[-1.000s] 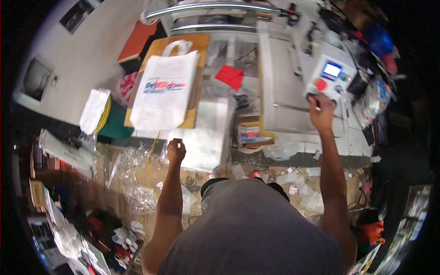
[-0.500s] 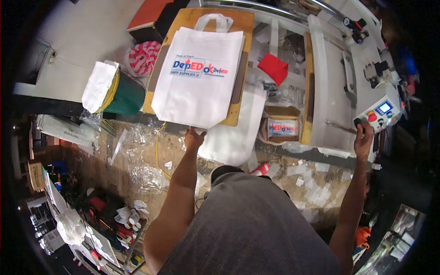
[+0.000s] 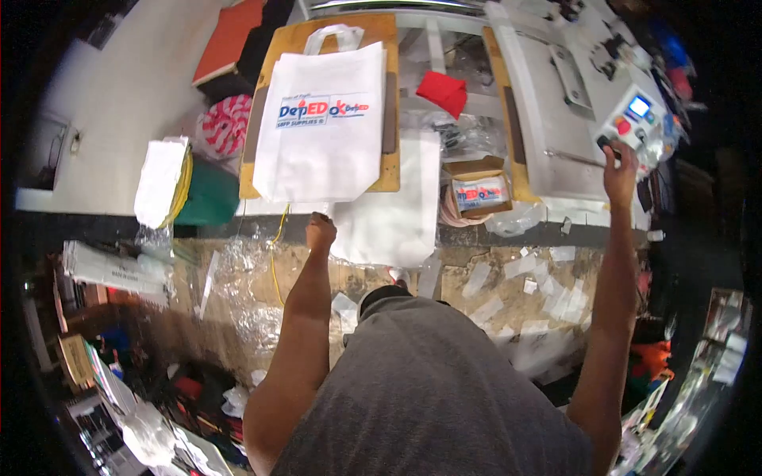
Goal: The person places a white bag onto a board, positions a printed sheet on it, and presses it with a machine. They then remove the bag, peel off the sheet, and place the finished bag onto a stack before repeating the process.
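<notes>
Cluttered printing workshop, control box (image 3: 630,116) with buttons, printed bag (image 3: 321,123), scrap-strewn floor (image 3: 468,278)

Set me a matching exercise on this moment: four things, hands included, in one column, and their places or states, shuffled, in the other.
Things:
1. Printed white bag
2. Small cardboard box
3. Right hand
4. Left hand

Places or states:
A. At the white control box with the lit screen
B. Just below the bag's bottom edge, in this view
C. Lying flat on the wooden board, handle toward the top of the picture
D. Open, with a printed item inside

Pairs: 1-C; 2-D; 3-A; 4-B
</notes>
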A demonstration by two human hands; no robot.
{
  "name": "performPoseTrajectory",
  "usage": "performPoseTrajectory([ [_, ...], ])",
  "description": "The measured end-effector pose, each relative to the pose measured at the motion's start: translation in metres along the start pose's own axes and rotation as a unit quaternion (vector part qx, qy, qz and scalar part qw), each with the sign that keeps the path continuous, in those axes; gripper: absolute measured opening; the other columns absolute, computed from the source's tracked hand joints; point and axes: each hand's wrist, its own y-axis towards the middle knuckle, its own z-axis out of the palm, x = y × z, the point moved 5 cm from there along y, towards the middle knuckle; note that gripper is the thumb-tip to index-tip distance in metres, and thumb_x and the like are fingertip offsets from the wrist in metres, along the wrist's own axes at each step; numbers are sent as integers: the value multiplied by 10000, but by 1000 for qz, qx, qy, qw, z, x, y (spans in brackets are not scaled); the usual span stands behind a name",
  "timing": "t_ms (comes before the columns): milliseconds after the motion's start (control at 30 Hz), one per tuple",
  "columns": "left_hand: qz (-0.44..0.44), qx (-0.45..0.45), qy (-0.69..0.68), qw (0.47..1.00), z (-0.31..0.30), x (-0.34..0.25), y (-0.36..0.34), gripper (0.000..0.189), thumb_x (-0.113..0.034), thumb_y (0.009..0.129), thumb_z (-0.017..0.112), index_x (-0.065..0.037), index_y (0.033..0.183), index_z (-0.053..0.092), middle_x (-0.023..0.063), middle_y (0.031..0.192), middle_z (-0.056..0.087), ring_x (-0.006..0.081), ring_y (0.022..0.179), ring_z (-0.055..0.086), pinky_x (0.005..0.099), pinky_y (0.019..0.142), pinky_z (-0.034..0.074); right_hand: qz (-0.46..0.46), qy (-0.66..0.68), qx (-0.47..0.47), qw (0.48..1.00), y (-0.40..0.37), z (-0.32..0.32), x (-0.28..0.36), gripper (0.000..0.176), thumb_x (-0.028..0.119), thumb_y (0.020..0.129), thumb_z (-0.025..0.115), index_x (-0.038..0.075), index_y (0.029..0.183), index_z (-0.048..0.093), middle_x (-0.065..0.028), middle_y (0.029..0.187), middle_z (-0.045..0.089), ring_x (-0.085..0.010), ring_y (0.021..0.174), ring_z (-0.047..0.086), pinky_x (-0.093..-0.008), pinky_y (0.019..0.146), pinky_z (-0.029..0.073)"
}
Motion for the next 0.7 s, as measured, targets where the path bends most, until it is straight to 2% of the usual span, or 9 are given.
performPoseTrajectory([
  [67, 14, 21, -48, 999, -15, -13, -11, 504, -362, 774, 800, -33, 1089, 585, 172, 984, 708, 403, 930, 684, 489, 846, 547, -15, -72, -117, 990, -18, -26, 40, 233, 172, 921, 694, 38, 1101, 633, -199, 1069, 645, -391, 1014, 603, -458, 907, 463],
  [133, 84, -41, -13, 996, -2, -5, -10, 625, -407, 714, 846, -39, 1133, 564, 177, 990, 705, 406, 933, 684, 485, 858, 551, 69, -29, -92, 993, -64, -39, 65, 266, 114, 921, 678, 18, 1157, 604, -193, 1119, 637, -383, 1093, 583, -452, 968, 446],
  [200, 181, -66, 24, 981, 8, -4, -4, 621, -400, 701, 854, -46, 1125, 570, 189, 999, 707, 410, 948, 684, 484, 852, 561, 135, 58, -42, 988, -125, -53, 120, 267, 93, 909, 679, 8, 1150, 601, -197, 1142, 627, -381, 1122, 582, -434, 996, 441],
  [267, 58, 41, -8, 997, 16, 2, -12, 567, -353, 728, 828, -46, 1129, 568, 206, 1008, 707, 407, 962, 685, 491, 834, 569, 157, 67, 39, 985, -200, -63, 156, 266, 47, 874, 690, 8, 1120, 599, -195, 1132, 626, -394, 1100, 582, -450, 988, 444],
  [300, 74, 43, -11, 996, 22, 4, -7, 434, -276, 786, 744, -41, 1107, 572, 215, 1016, 705, 409, 953, 688, 495, 810, 570, 116, 76, 67, 988, -229, -74, 177, 258, 34, 871, 689, 10, 1111, 597, -198, 1130, 620, -407, 1071, 581, -451, 962, 454],
  [333, 89, 49, -19, 995, 15, -2, -14, 303, -218, 817, 662, -36, 1048, 588, 231, 993, 704, 410, 944, 690, 501, 793, 563, 191, 105, 70, 973, -278, -74, 176, 238, 44, 877, 692, 10, 1093, 600, -204, 1145, 612, -410, 1057, 582, -455, 942, 464],
  [467, 93, 12, -74, 993, 16, 9, -13, 246, -213, 824, 648, -37, 993, 617, 228, 897, 707, 411, 903, 691, 499, 792, 552, 400, 78, 168, 898, -423, -113, 199, 289, 206, 938, 678, 13, 1146, 622, -179, 1195, 616, -339, 1050, 644, -436, 782, 556],
  [533, 104, -22, -78, 991, 4, -3, -21, 267, -220, 821, 658, -27, 1001, 618, 221, 901, 710, 406, 897, 693, 480, 809, 549, 460, 93, 177, 865, -457, -115, 206, 306, 222, 948, 676, 16, 1166, 615, -173, 1196, 619, -319, 1018, 661, -411, 741, 580],
  [700, 69, -47, -99, 992, -17, -4, -26, 257, -241, 819, 668, -37, 974, 660, 183, 946, 723, 388, 909, 696, 456, 831, 551, 434, 150, 154, 875, -465, -99, 233, 338, 257, 958, 676, 10, 1179, 611, -162, 1182, 642, -284, 963, 681, -391, 722, 581],
])
